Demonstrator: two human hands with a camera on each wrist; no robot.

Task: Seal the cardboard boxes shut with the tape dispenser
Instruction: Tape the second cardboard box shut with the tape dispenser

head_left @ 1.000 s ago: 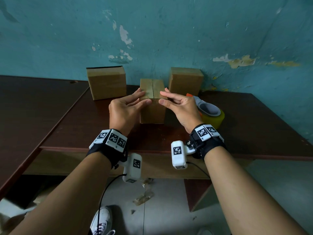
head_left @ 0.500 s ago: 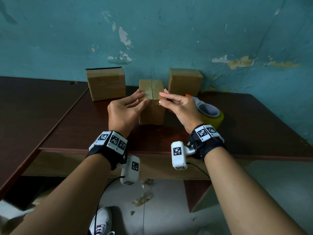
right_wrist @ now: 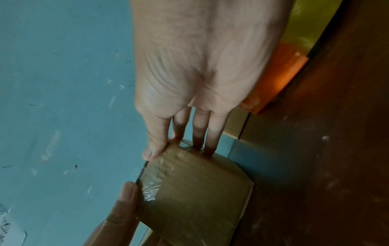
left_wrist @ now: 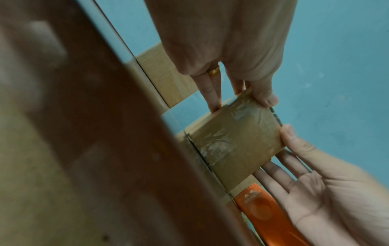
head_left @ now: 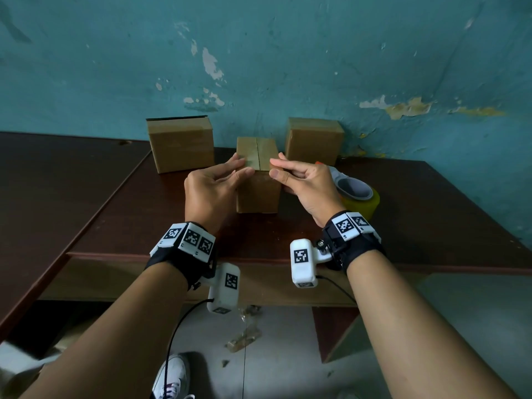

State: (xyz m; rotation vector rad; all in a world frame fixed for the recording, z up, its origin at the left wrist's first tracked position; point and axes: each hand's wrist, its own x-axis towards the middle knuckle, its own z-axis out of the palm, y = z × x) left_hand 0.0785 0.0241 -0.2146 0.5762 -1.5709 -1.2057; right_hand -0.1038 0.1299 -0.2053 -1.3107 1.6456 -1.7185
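Note:
A small cardboard box (head_left: pixel 257 191) stands upright mid-table, its top seam running away from me and glossy tape on its near face (left_wrist: pixel 235 143). My left hand (head_left: pixel 240 168) flanks its left side, straight fingers (left_wrist: pixel 212 93) against the side and thumb on the top front edge. My right hand (head_left: pixel 276 168) mirrors it on the right side (right_wrist: pixel 195 196), thumb at the top corner. The tape dispenser (head_left: pixel 354 194), a yellow roll on an orange holder (left_wrist: pixel 263 216), lies on the table just behind my right hand, untouched.
Two more cardboard boxes stand against the teal wall, one at back left (head_left: pixel 181 144) and one at back right (head_left: pixel 315 139). The dark wooden table (head_left: pixel 431 220) ends at a near edge under my wrists. A second tabletop (head_left: pixel 57 182) adjoins on the left.
Both hands stay at the middle box's top front corners. The right hand's fingers have curled slightly and the wrists have dropped a little; the box has not moved.

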